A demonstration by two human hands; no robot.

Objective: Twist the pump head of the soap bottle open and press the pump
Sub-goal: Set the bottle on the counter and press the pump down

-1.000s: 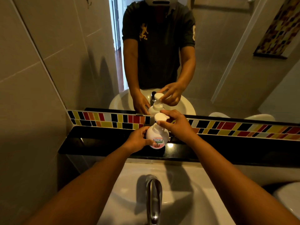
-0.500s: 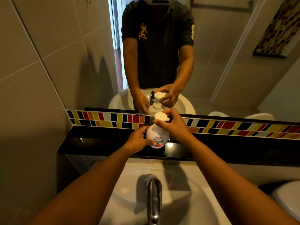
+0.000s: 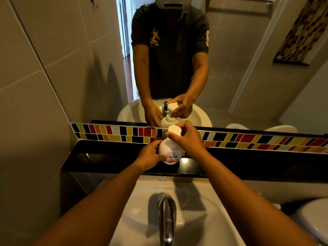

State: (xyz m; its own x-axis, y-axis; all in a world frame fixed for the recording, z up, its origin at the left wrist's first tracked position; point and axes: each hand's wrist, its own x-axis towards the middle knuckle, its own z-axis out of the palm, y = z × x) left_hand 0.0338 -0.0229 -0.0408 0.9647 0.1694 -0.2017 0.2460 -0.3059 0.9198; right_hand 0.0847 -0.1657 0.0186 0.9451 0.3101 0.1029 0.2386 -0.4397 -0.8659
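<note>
A white soap bottle (image 3: 170, 151) with a pink and green label stands on the black ledge (image 3: 106, 158) below the mirror. My left hand (image 3: 150, 155) wraps around the bottle's left side and holds it upright. Above it, my right hand (image 3: 188, 138) pinches the round white pump head (image 3: 174, 130) from the right, thumb in front and fingers curled over the back. The pump's neck is hidden behind my right thumb.
A chrome faucet (image 3: 166, 217) rises over the white sink basin (image 3: 140, 197) directly below the ledge. A strip of coloured tiles (image 3: 248, 140) runs behind the bottle under the mirror (image 3: 239, 59). A tiled wall (image 3: 26, 103) closes the left side; another white fixture (image 3: 314, 221) sits at the right.
My right hand has turned slightly on the pump head, its fingers shifting around the cap. The bottle and my left hand stay in place.
</note>
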